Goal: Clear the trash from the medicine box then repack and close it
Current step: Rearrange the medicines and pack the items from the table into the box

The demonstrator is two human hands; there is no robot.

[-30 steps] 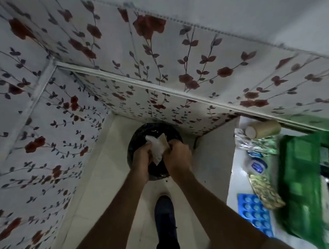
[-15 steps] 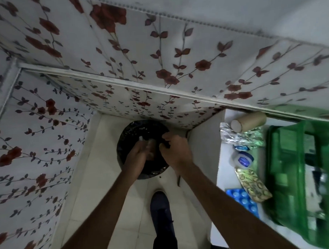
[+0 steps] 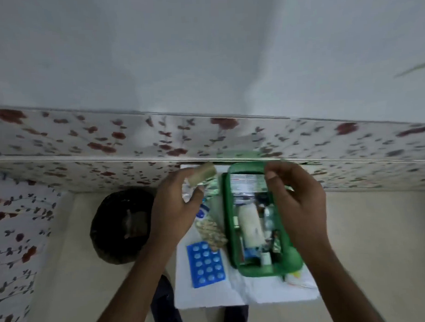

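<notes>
The green medicine box (image 3: pixel 270 269) lies open on a small white table (image 3: pixel 211 298), with a white roll (image 3: pixel 251 228), small bottles and packets inside. My right hand (image 3: pixel 297 206) hovers over the box, fingers apart, holding nothing. My left hand (image 3: pixel 174 208) hangs open over the items left of the box. There lie a blue blister pack (image 3: pixel 206 263), a gold blister strip (image 3: pixel 210 232), a tan roll (image 3: pixel 203 175) and silver foil packets. On the floor to the left stands the black trash bin (image 3: pixel 122 226) with crumpled paper in it.
A floral-patterned wall panel (image 3: pixel 109 140) runs behind the table and along the left side. Beige floor tiles surround the table. My dark shoe (image 3: pixel 163 304) shows below the table's left edge. A paper (image 3: pixel 300 278) pokes out under the box's near right corner.
Both hands have left the trash bin, where they dropped the white paper, and moved right to above the table. The view has swung right onto the medicine box.
</notes>
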